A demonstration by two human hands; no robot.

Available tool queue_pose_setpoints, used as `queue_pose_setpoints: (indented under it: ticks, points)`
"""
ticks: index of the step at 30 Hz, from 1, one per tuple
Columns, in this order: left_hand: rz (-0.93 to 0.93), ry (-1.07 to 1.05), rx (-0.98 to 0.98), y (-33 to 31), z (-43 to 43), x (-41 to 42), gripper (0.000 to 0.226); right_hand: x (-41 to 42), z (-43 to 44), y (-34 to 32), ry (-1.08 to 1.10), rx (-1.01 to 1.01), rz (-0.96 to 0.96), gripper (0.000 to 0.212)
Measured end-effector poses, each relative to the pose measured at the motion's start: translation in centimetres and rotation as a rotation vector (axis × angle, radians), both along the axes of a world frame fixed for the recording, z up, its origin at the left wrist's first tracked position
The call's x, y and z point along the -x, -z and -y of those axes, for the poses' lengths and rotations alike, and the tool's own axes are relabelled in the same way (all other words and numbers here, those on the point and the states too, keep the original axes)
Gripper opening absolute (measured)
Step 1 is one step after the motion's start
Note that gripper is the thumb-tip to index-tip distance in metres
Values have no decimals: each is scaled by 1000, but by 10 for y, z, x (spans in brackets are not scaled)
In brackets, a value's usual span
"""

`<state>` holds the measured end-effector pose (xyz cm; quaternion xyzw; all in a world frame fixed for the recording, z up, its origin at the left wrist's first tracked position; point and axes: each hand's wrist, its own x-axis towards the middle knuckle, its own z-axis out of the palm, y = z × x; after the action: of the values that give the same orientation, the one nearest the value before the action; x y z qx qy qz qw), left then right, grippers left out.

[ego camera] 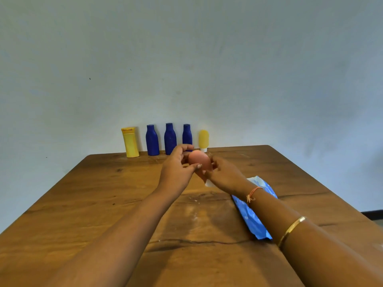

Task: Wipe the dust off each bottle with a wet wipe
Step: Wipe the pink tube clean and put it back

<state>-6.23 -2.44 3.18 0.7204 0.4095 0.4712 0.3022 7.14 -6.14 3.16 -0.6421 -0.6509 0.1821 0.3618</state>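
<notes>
Nearest on the wooden table (99,204) a blue wipe pack (253,216) lies partly under the right forearm; just past it both hands meet above the boards; the left hand (176,169) pinches a pink bottle (199,160) between thumb and fingers; the right hand (224,175) grips its lower end, a white scrap (209,183), perhaps the wipe, beneath; along the far edge stand a yellow bottle (130,144), three blue bottles (170,139) and a yellow tube (204,138).

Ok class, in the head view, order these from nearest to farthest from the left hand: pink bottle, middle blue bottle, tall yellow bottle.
1. The pink bottle: gripped by the left hand itself.
2. The middle blue bottle: back row by the wall, just beyond the hand.
3. The tall yellow bottle: left end of that row.
</notes>
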Motion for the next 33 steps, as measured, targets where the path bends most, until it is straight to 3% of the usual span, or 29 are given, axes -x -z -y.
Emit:
queue_pose_setpoints:
  ticks: [9,16,19,33]
  points:
    - [35,12,19,1,-80,-68,38,-77,-85,13,-6,39,-269,41]
    - [-817,-71,-22,65,-162,-102,50,-146,-191,29,221,13,-399,27]
    - [-1018,-33,-41,83,-188,-105,48,-161,-234,39,230,39,-323,35]
    - [-838,-99,-194,114,-216,-114,37,-172,-311,72,193,188,-110,33]
